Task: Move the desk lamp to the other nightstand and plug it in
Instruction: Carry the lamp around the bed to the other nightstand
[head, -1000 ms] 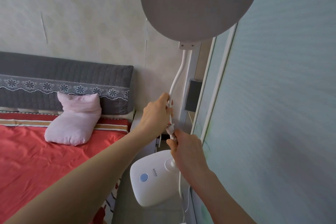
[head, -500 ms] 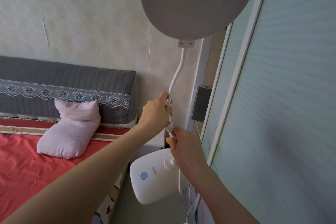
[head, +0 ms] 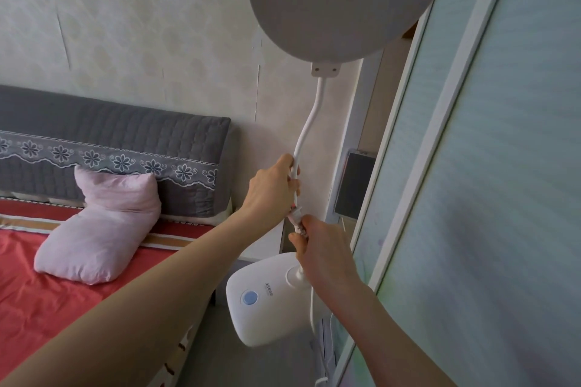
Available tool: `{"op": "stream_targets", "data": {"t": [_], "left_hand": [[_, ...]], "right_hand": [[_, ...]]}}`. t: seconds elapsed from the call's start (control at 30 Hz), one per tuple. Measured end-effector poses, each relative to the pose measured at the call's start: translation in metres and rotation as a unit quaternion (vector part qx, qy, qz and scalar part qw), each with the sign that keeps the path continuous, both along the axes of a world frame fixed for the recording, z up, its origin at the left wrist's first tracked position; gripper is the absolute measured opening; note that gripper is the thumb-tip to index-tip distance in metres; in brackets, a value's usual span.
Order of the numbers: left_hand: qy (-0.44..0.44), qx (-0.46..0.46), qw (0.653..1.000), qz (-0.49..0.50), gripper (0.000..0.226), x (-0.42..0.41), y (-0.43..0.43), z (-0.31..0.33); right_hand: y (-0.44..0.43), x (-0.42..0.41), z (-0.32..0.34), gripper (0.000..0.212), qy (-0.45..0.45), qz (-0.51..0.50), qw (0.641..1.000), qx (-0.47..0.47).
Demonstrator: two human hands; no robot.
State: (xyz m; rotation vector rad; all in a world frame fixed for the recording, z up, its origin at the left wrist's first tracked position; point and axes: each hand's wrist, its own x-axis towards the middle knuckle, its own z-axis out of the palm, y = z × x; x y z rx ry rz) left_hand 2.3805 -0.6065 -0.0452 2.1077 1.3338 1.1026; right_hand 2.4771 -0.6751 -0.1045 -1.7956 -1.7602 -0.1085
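The white desk lamp hangs in the air in front of me: a round grey head (head: pixel 342 0) at the top, a bent white neck (head: pixel 309 121), and a white base (head: pixel 264 295) with a blue button low down. My left hand (head: pixel 272 192) is closed around the neck. Just below it, my right hand (head: pixel 323 253) grips the neck's lower part together with the white plug (head: pixel 295 218) and cord (head: pixel 312 314), which dangles past the base. The white nightstand (head: pixel 267 243) shows partly behind my arms, beside the bed.
A bed with a red sheet (head: pixel 47 308), pink pillow (head: pixel 100 229) and grey padded headboard (head: pixel 110 148) fills the left. A frosted glass sliding door (head: pixel 487 198) stands close on the right. A narrow floor strip (head: pixel 204 361) runs between them.
The view has drifted right and closer to the wall; the bed and pillow sit further left and lower. Both hands keep the same hold on the lamp.
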Motion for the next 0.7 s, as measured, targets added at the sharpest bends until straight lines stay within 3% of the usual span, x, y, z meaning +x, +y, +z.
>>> {"op": "stream_targets", "data": {"t": [0.7], "left_hand": [[0.002, -0.007, 0.998, -0.062, 0.006, 0.016, 0.25, -0.003]], "right_hand": [[0.237, 0.007, -0.001, 0.018, 0.024, -0.056, 0.998, -0.012]]}}
